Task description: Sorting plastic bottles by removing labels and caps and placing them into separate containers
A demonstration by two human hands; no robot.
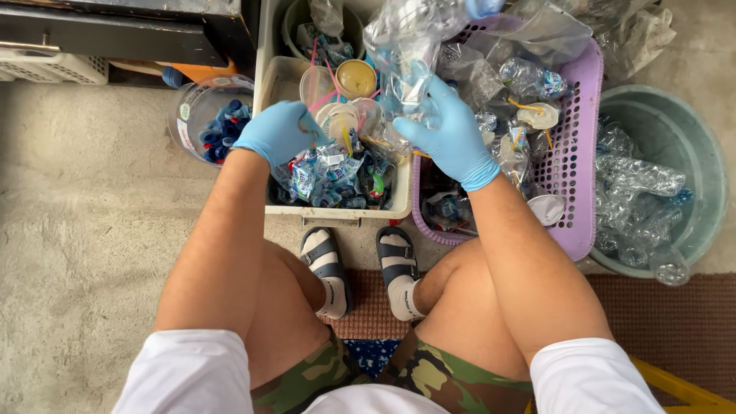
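Both my hands wear blue gloves. My right hand (452,138) grips a crumpled clear plastic bottle (410,65) held up over the gap between two bins. My left hand (280,132) is closed above the white bin (337,213), its fingers pinched on something I cannot make out. The white bin holds torn bottle labels (337,176) and clear plastic cups with straws (341,96). To the right sits a purple perforated basket (579,153) heaped with crushed clear bottles.
A teal tub (701,161) of crushed bottles stands at the far right. A clear round container of blue bottle caps (211,119) sits left of the white bin. My sandalled feet rest on a brown mat (675,322). The floor is bare concrete (77,230).
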